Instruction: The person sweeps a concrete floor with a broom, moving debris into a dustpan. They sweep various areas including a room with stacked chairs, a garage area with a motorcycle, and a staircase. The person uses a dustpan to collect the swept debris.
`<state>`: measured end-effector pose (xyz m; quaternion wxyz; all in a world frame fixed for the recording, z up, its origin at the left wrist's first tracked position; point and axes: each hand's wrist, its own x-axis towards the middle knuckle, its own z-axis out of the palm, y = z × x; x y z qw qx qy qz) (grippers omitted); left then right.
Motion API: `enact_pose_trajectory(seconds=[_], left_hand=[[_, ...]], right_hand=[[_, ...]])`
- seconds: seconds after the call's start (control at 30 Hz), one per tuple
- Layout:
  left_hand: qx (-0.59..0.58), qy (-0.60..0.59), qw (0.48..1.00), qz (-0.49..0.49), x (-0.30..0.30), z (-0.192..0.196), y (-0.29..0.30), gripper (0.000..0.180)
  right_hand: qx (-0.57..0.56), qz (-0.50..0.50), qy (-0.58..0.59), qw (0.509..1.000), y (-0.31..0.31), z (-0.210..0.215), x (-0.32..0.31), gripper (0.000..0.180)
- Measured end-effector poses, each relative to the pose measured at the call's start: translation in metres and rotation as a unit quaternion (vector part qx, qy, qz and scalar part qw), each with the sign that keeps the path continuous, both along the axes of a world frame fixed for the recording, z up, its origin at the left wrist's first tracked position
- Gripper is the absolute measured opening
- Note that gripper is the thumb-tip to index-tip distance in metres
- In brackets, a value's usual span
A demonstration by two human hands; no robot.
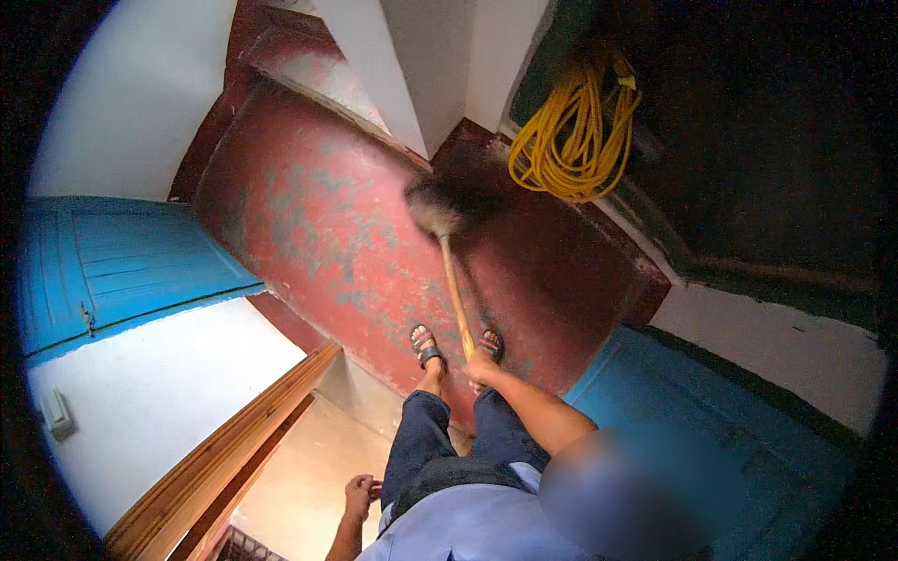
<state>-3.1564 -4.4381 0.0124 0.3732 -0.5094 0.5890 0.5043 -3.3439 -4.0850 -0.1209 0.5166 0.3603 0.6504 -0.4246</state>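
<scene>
My right hand point(480, 367) is wrapped round the upper end of a yellow broom handle, in front of my legs. The broom point(451, 280) slants forward and slightly left, down to the floor. Its soft brush head point(435, 213) lies on the worn red floor point(318, 224), near a wall corner; the bristles are blurred and merge with a dark patch. My left hand point(362, 492) hangs low beside my left thigh, its fingers loosely bent, with nothing visible in it. My sandalled feet stand either side of the handle's lower line of sight.
A coil of yellow hose or cable point(580, 131) hangs at the upper right by a dark opening. Blue doors stand at the left point(122, 271) and right point(692, 411). A wooden rail point(224, 449) runs along the lower left. A pale step point(318, 84) rises at the far side.
</scene>
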Motion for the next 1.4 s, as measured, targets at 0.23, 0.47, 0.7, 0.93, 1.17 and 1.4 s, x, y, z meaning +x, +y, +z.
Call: enact_pose_trajectory(seconds=[0.23,0.47,0.7,0.93,1.17,1.4], left_hand=[[-0.009,0.022,0.998,0.050,-0.037,-0.024,-0.050,0.020],[0.015,-0.009,0.998,0.059,-0.028,-0.025,-0.066,0.018],[-0.023,-0.031,0.993,0.112,-0.007,-0.025,-0.083,0.020],[-0.013,0.014,0.989,0.145,-0.046,-0.024,-0.072,0.020],[-0.036,0.032,0.974,0.221,-0.070,-0.017,-0.058,0.021],[-0.047,0.030,0.955,0.291,-0.099,-0.027,-0.005,0.018]], right_hand=[[-0.094,-0.168,0.015,0.981,0.037,0.084,0.073,0.014],[-0.069,-0.288,-0.008,0.955,0.076,0.036,0.073,0.021],[-0.270,-0.349,-0.132,0.888,-0.090,0.039,0.035,0.014],[-0.245,-0.056,-0.112,0.961,-0.125,0.086,-0.003,0.011],[-0.154,-0.006,-0.031,0.988,-0.076,0.129,-0.118,0.014],[-0.152,-0.140,-0.102,0.973,-0.094,0.025,-0.224,0.009]])
